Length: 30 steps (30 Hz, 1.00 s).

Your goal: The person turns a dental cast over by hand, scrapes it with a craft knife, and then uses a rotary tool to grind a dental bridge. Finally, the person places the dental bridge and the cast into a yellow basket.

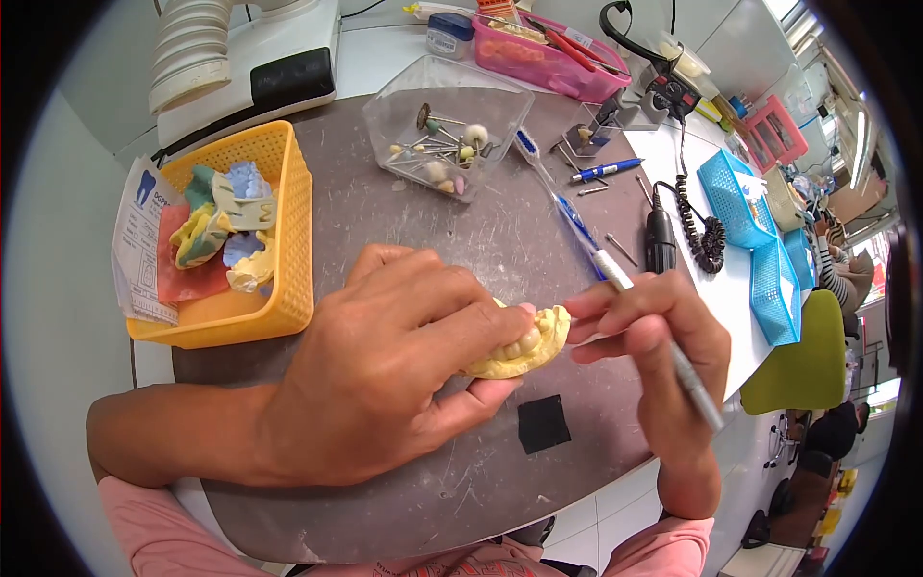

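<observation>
My left hand [394, 346] is closed around a yellow plaster dental model [550, 337], with thumb below and fingers over its row of teeth. Some of the teeth look paler and smoother than the yellow plaster. My right hand [663, 356] grips a grey pen-shaped tool [694, 385] with a white end, which slants up and to the left past the fingers. The fingertips of this hand are right at the model's right end. On the brown work board [461, 500] below the model lies a small black square sheet [544, 424].
A yellow basket [306, 240] of impressions and models stands left. Behind are a clear tray [385, 106] of rotary burs and polishers and a pink tool basket [510, 67]. A toothbrush [538, 159], a blue pen [606, 170] and a black handpiece [661, 240] lie right. Blue baskets [777, 288] stand beyond.
</observation>
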Motion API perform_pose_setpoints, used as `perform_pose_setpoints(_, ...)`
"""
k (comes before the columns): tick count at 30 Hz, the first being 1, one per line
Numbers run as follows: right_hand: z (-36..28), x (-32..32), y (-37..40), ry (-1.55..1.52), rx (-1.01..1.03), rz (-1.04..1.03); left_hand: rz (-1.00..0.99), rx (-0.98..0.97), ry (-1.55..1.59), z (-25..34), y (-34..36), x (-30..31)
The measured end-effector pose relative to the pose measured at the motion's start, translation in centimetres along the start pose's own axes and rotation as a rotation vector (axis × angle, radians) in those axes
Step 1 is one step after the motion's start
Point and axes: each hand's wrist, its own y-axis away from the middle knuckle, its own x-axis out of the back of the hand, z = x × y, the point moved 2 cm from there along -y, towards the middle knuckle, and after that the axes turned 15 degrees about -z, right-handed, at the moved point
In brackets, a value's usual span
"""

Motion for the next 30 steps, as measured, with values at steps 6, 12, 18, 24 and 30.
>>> perform_pose_setpoints(6, 1.1, -0.9, -0.4, -0.344, -0.087, -0.053, 0.001, -0.012, 0.006, -0.2, 0.0, -0.2)
perform_pose_setpoints(12, 1.4, -1.1, -0.2, -0.409, -0.125, -0.084, -0.022, 0.032, 0.092, -0.2, 0.0, -0.4)
perform_pose_setpoints(18, 1.9, -1.1, 0.0, -0.359, -0.091, -0.114, 0.03, 0.037, -0.041, -0.1, -0.4, 0.4)
perform_pose_setpoints(24, 1.6, -0.9, 0.4, -0.041, -0.144, -0.112, -0.166, 0.139, -0.6, -0.7, -0.2, 0.6)
perform_pose_setpoints(30, 2.4, -0.7, 0.4, 0.033, -0.109, -0.147, -0.196, 0.186, -0.73, -1.1, -0.3, -0.4)
